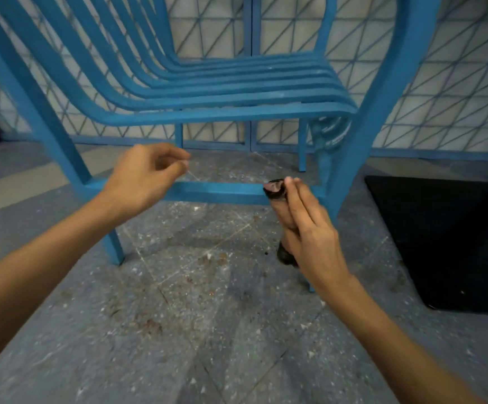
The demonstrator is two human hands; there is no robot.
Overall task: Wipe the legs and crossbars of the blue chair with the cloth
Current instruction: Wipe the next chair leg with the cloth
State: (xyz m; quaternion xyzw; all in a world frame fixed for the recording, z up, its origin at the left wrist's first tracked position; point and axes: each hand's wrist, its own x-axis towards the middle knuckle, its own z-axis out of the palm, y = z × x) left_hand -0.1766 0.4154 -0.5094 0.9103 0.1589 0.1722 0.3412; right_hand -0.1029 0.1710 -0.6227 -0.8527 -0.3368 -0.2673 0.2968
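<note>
The blue chair point(222, 94), made of metal slats, stands right in front of me on a speckled grey floor. Its low front crossbar point(216, 191) runs between the left front leg point(114, 246) and the right front leg point(350, 170). My right hand point(309, 237) holds a dark cloth point(274, 189), and the cloth's top end touches the right end of the crossbar. My left hand point(146, 173) hovers just above the left part of the crossbar. Its fingers are curled, and thumb and forefinger pinch what looks like a thin pale strand.
A black mat point(446, 243) lies on the floor to the right of the chair. A blue lattice fence point(455, 97) stands close behind it. The floor point(207, 330) in front is stained and dusty. A dark object sits at the far left edge.
</note>
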